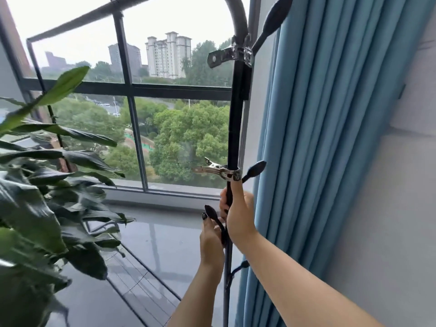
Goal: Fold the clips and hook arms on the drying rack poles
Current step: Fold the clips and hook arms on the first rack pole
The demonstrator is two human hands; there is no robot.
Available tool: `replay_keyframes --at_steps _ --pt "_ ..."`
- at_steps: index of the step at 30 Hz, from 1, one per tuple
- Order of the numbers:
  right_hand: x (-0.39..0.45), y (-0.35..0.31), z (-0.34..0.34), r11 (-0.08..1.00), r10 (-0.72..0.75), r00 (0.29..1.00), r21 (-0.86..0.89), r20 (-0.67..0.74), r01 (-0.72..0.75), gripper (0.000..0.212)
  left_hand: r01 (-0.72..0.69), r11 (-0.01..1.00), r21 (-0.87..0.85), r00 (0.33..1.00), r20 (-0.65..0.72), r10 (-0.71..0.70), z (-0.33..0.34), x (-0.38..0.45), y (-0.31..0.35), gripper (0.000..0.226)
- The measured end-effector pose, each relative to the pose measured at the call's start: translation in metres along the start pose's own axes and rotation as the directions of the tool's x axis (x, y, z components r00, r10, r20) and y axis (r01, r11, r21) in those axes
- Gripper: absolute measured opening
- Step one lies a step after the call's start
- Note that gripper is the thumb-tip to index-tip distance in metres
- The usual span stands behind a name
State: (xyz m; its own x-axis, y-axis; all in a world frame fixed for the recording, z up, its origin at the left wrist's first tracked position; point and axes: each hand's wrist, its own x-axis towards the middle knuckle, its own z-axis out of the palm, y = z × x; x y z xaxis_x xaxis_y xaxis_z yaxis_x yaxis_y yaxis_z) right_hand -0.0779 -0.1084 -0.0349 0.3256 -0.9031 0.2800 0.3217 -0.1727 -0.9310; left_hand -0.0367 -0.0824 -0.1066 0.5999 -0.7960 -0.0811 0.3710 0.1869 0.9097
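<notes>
Head: slender black pole [236, 119], paddle-tipped hook arm [213, 217]

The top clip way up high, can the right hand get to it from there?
Probably yes. The right hand grips the pole below the top clip, and nothing blocks the pole between them except the lower clip.

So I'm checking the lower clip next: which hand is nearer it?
Right. The right hand grips the pole just below the clip; the left hand is lower, on a hook arm.
</notes>
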Motion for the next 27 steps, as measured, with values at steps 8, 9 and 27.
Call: replay_keyframes --at_steps 8,9,27 --pt "0.014 0.008 0.021 0.996 -0.026 0.998 0.087 0.053 0.021 0.055 -0.107 0.990 0.090 0.964 -0.233 0.126 0.007 0.002 -0.023 0.066" --pt "0.016 0.009 0.024 0.995 -0.030 0.998 0.095 0.062 0.024 0.056 -0.109 0.987 0.117 0.954 -0.268 0.138 0.007 0.005 -0.023 0.064" --pt "0.125 0.005 0.114 0.993 -0.047 0.991 0.112 0.124 0.033 0.056 -0.255 0.944 0.207 0.875 -0.366 0.317 -0.014 0.135 0.054 0.054"
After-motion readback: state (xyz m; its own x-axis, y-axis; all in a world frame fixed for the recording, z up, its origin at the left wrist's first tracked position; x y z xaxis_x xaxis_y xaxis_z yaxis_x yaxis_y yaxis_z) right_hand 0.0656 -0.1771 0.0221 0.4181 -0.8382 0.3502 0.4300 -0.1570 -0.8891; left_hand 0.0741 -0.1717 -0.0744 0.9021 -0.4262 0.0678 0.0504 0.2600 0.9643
